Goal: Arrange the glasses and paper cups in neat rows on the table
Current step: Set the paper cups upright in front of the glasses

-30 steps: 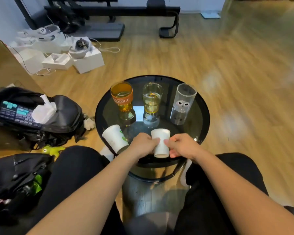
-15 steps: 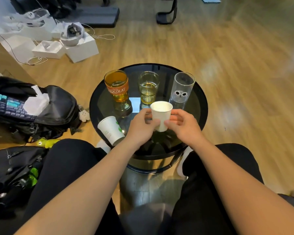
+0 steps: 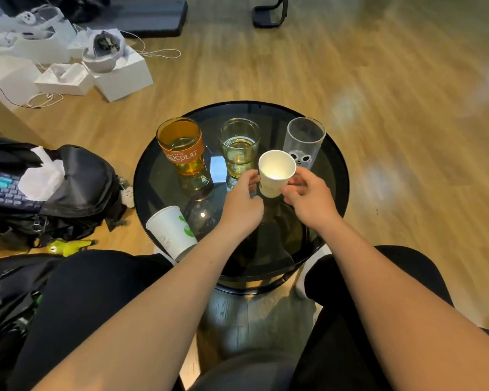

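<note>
On the round black glass table (image 3: 266,111), three glasses form a row at the back: an orange glass (image 3: 181,148) lettered CHOCOLAT, a clear glass (image 3: 239,145) holding yellowish liquid, and a tall clear glass (image 3: 304,139) with cartoon eyes. Just in front of the gap between the last two is a white paper cup (image 3: 275,173), upright with its mouth up. My left hand (image 3: 243,204) touches its left side and my right hand (image 3: 308,198) grips its right side. I cannot tell whether its base rests on the glass. A second paper cup (image 3: 171,231) with a green mark stands at the front left edge.
A black backpack (image 3: 76,187) with a keyboard and a tissue lies on the floor to the left, with a green toy (image 3: 68,245) beside it. White boxes (image 3: 119,74) and cables sit at the far left. My knees in black trousers flank the table's near edge.
Both hands have carried the white paper cup from the table's front edge away from me, up to the row of glasses. The camera has tilted down. The other cup and the glasses stayed put.
</note>
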